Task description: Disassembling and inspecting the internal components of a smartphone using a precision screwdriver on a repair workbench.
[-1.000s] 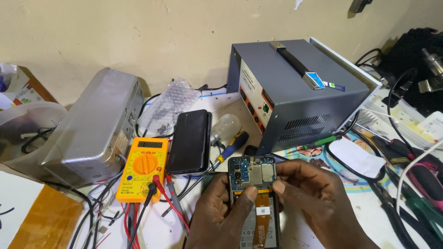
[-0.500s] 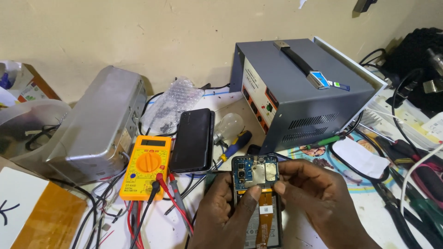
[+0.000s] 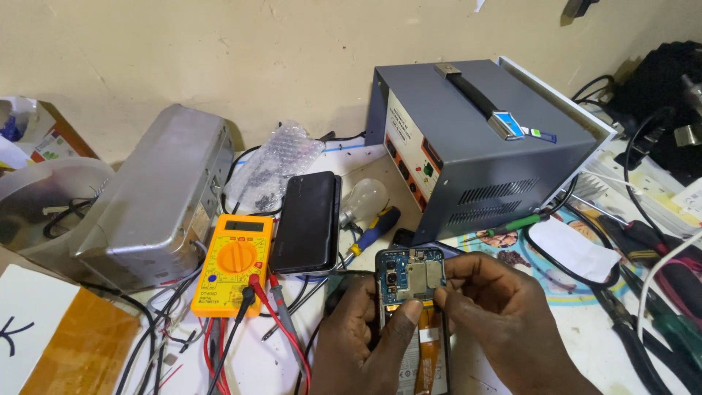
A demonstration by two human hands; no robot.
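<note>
An opened phone [image 3: 411, 281] with its back cover off shows a blue circuit board, a metal shield and an orange ribbon cable. My left hand [image 3: 365, 336] grips its left side, thumb lying across the lower board. My right hand [image 3: 504, 314] grips the right side, with fingertips pinched at the board's right edge near the shield. Both hands hold the phone just above the white bench at the bottom centre.
A yellow multimeter [image 3: 234, 262] with red and black leads lies to the left, beside a black phone [image 3: 310, 221]. A grey box-shaped power unit [image 3: 482, 139], a bulb [image 3: 363, 199], a screwdriver [image 3: 373, 229], a metal casing [image 3: 157, 194] and tangled cables surround the bench.
Both hands stay on the phone, with only small finger shifts on the board. The camera view has drifted slightly.
</note>
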